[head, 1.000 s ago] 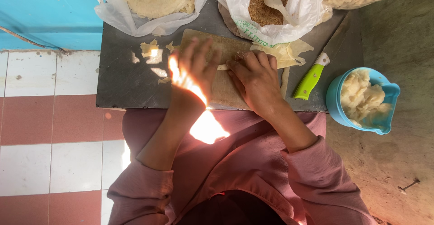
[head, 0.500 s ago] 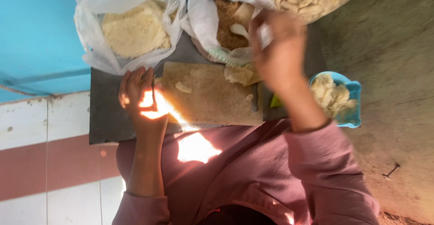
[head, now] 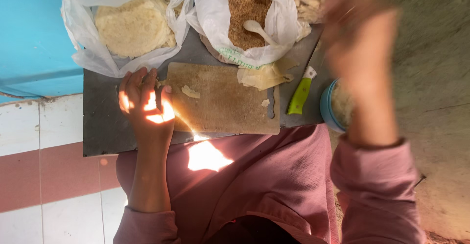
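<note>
Left hand (head: 146,104) flat, fingers spread, holding nothing, pressed on the wooden board's (head: 225,104) left edge. Right hand (head: 360,38) raised over the blue bowl (head: 327,111), blurred, grip impossible to tell. Green-handled knife (head: 299,96) just right of board. Farther back, bags of flatbreads (head: 134,26) and crumbs (head: 247,21).

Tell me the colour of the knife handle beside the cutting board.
Bright green with a white tip; the knife handle shows in the head view.
</note>
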Action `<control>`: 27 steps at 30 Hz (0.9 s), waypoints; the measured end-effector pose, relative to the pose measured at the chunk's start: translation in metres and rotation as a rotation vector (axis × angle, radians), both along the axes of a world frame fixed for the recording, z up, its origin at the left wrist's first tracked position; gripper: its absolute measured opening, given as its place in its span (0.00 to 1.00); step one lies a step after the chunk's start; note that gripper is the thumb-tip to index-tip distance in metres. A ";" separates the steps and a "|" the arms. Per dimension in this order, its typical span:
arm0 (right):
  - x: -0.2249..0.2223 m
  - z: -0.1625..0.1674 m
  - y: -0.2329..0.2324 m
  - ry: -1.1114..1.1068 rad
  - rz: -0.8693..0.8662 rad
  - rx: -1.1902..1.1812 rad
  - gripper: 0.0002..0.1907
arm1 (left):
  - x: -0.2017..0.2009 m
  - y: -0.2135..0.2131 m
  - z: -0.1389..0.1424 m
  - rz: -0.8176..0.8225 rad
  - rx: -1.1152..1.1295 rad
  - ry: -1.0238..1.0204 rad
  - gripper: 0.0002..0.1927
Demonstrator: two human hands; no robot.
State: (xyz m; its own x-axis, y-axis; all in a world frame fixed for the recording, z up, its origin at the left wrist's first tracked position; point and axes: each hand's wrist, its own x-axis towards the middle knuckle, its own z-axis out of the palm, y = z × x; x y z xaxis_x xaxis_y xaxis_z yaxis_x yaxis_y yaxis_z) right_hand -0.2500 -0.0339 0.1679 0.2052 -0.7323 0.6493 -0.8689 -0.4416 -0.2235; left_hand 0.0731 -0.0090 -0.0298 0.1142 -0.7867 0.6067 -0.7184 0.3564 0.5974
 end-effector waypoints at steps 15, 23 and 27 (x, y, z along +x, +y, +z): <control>0.013 -0.145 0.000 -0.826 0.457 0.686 0.09 | -0.077 0.002 0.003 -0.396 0.454 0.793 0.16; 0.055 -0.149 0.023 -0.532 0.568 0.591 0.20 | -0.052 -0.006 -0.008 -0.542 0.515 1.048 0.17; 0.072 -0.152 0.023 -0.837 0.479 0.642 0.17 | -0.039 -0.004 -0.020 -0.494 0.364 1.030 0.15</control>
